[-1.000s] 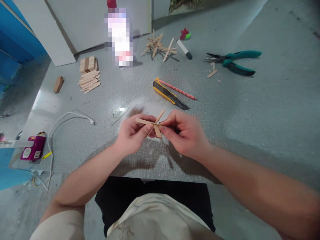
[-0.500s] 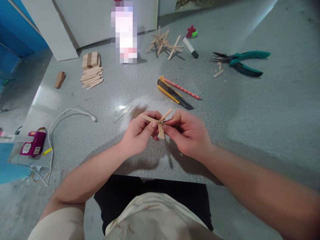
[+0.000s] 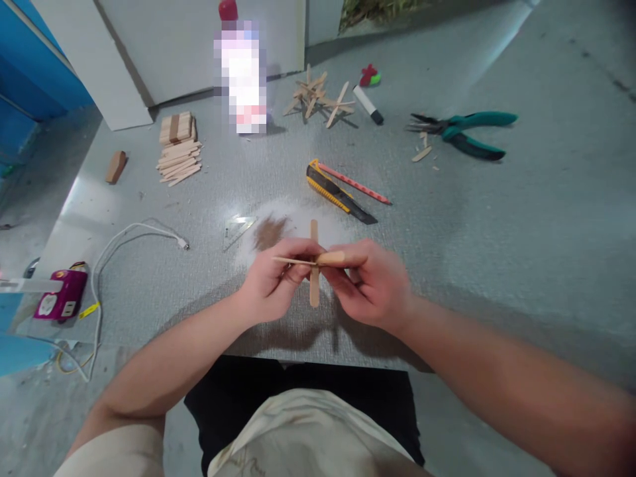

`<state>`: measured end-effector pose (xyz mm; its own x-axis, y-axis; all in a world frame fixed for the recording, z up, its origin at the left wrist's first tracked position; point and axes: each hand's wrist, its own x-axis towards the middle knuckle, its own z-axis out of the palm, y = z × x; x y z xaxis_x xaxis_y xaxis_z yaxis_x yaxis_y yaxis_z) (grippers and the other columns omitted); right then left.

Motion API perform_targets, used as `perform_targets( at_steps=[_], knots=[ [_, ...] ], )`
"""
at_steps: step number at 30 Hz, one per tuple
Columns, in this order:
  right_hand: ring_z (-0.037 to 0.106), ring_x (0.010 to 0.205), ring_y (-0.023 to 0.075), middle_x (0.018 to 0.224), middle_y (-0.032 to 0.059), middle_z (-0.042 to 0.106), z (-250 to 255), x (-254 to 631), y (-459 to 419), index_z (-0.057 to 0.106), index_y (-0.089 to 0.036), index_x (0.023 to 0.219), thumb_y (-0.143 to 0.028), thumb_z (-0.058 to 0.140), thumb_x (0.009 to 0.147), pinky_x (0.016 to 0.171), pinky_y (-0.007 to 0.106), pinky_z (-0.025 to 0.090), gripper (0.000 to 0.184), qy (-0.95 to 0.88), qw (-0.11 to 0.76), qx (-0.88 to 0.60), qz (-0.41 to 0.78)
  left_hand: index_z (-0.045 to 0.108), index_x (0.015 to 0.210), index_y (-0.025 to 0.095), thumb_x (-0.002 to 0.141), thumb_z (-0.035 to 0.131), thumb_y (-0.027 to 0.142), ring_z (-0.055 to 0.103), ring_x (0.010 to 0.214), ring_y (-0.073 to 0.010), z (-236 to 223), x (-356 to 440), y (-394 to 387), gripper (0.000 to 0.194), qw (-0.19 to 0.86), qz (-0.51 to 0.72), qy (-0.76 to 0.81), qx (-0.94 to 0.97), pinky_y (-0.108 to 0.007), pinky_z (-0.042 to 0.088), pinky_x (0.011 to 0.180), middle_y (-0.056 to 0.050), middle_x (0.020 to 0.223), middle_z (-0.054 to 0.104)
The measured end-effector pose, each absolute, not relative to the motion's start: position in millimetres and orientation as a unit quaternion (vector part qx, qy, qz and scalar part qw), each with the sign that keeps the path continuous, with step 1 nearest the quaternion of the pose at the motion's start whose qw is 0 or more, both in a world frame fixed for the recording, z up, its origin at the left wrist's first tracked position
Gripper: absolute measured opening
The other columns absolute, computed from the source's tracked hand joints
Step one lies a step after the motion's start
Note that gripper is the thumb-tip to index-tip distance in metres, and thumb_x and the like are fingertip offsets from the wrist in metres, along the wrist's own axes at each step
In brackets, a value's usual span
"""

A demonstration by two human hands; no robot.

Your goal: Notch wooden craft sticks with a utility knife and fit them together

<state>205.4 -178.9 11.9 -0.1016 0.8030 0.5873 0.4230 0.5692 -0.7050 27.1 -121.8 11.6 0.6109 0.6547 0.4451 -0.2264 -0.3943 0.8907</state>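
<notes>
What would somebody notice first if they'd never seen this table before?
Probably the crossed wooden sticks held by the left hand and right hand, near the picture's middle. Next, the green-handled pliers lying at the upper right. Then the yellow-and-black cutter, just beyond the hands, beside a pink pencil.

One cream short-sleeved T-shirt at six o'clock, with loose sleeve near eight and thin dark scrawled marking at seven; one black lower garment, spanning five to seven o'clock; left hand and right hand, both bare.
</notes>
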Motion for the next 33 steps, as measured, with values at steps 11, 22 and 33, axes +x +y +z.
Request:
perform_targets(
  at_steps=[11,22,33],
  knots=[
    [0.073,0.077,0.0181,0.086,0.0027,0.076,17.7,216.3,-174.1,0.062,-0.025,0.101,-0.008,0.056,0.091,0.065,0.031,0.055,0.022,-0.785,0.491,-0.358,0.123,0.052,0.135,0.028,0.103,0.053,0.035,0.066,0.101,-0.0183,2.1,20.4,-116.1,0.033,0.456,0.423,0.082,0.779,-0.035,0.057,0.089,-0.007,0.111,0.066],
    [0.071,0.071,0.0180,0.084,-0.0002,0.075,18.7,212.7,-174.8,0.057,-0.028,0.111,-0.010,0.056,0.094,0.066,0.033,0.057,0.025,-0.776,0.517,-0.356,0.062,0.066,0.124,0.021,0.096,0.062,0.022,0.069,0.102,-0.0201,21.3,22.2,-108.9,0.029,0.396,0.455,0.069,0.795,-0.036,0.059,0.089,-0.009,0.108,0.073],
    [0.066,0.061,0.0173,0.079,-0.0020,0.074,20.7,211.7,-178.1,0.059,-0.031,0.120,-0.011,0.059,0.094,0.060,0.033,0.051,0.032,-0.765,0.515,-0.386,0.022,0.072,0.123,0.027,0.097,0.065,0.019,0.078,0.099,-0.0179,25.5,18.3,-110.4,0.028,0.432,0.435,0.121,0.781,-0.029,0.064,0.086,-0.006,0.112,0.080]
  ],
)
